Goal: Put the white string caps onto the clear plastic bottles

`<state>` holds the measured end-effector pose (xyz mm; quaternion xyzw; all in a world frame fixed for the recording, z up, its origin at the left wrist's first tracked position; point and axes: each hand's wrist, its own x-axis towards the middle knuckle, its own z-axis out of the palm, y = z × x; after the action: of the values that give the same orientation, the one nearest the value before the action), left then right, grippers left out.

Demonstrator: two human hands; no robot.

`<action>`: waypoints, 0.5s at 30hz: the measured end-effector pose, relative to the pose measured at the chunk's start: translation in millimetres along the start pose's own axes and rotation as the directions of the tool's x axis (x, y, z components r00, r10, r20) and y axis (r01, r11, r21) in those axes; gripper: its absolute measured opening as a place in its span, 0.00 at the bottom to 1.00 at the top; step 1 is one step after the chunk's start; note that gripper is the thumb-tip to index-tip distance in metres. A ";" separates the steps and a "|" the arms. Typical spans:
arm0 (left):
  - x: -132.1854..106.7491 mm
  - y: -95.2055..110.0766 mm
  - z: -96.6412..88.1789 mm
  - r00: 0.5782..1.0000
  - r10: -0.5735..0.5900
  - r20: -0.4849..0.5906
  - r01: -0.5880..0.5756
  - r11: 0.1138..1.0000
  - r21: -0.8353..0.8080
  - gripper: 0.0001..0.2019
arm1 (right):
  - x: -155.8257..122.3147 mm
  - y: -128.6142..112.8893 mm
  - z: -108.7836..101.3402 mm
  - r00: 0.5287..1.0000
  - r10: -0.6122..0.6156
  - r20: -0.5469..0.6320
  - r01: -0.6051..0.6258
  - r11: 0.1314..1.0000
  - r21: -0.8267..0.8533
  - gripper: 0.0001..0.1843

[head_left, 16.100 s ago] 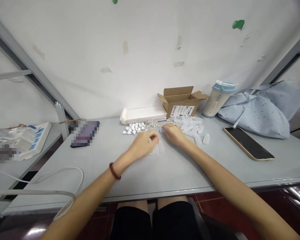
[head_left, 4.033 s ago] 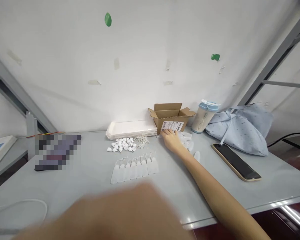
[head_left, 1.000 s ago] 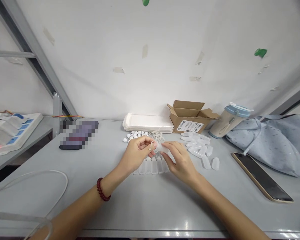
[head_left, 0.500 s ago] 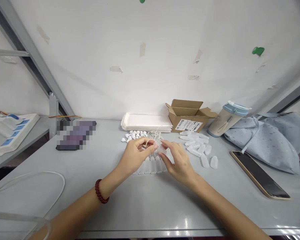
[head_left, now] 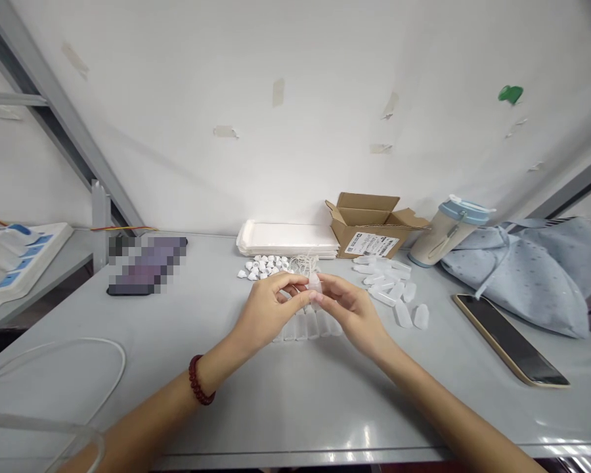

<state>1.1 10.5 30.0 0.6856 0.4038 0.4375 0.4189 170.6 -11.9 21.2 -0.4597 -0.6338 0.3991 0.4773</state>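
Centrally in the head view, both forearms reach inward, the fingers of the left hand (head_left: 270,309) and right hand (head_left: 357,315) pinched together on a small translucent bottle (head_left: 314,285) above the bench (head_left: 285,407). Nearer than the fingers lie more bottles in a row (head_left: 301,326), partly covered by the hands; rightward, loose bottles (head_left: 383,295); beyond to the right, an open cardboard box (head_left: 367,242), its contents out of sight.

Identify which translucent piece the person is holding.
The piece pinched between left hand and right hand; the others lie on the table, in the row or loose group.
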 end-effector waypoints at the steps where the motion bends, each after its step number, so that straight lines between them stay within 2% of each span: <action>1: -0.3 -0.6 0.5 0.999 0.034 -0.014 -0.034 0.998 0.043 0.07 | 1.2 -1.8 -1.1 0.997 0.079 0.025 -0.082 0.990 0.114 0.19; 4: -1.0 -4.4 2.5 0.974 0.221 -0.050 -0.205 0.954 0.217 0.07 | 4.5 -4.9 -4.1 0.983 0.169 0.070 -0.183 0.936 0.300 0.19; 7: -2.0 -9.2 4.5 0.878 0.477 -0.043 -0.421 0.811 0.405 0.12 | 5.0 -6.7 -5.1 0.975 0.209 0.080 -0.224 0.908 0.354 0.19; 9: -2.4 -11.4 5.4 0.809 0.587 0.008 -0.520 0.710 0.475 0.15 | 4.4 -8.4 -4.8 0.970 0.221 0.101 -0.243 0.891 0.384 0.18; 11: -2.4 -12.6 5.7 0.778 0.624 0.070 -0.567 0.650 0.506 0.19 | 3.8 -10.3 -4.4 0.969 0.213 0.123 -0.245 0.883 0.402 0.17; 15: -1.0 -14.6 5.9 0.755 0.643 0.126 -0.598 0.597 0.535 0.21 | 3.8 -12.7 -4.4 0.971 0.203 0.127 -0.237 0.897 0.372 0.15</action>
<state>3.5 13.0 14.6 0.8540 0.2631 0.4487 0.0108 171.8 -11.2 35.1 -0.4084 -0.5067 0.5861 0.4827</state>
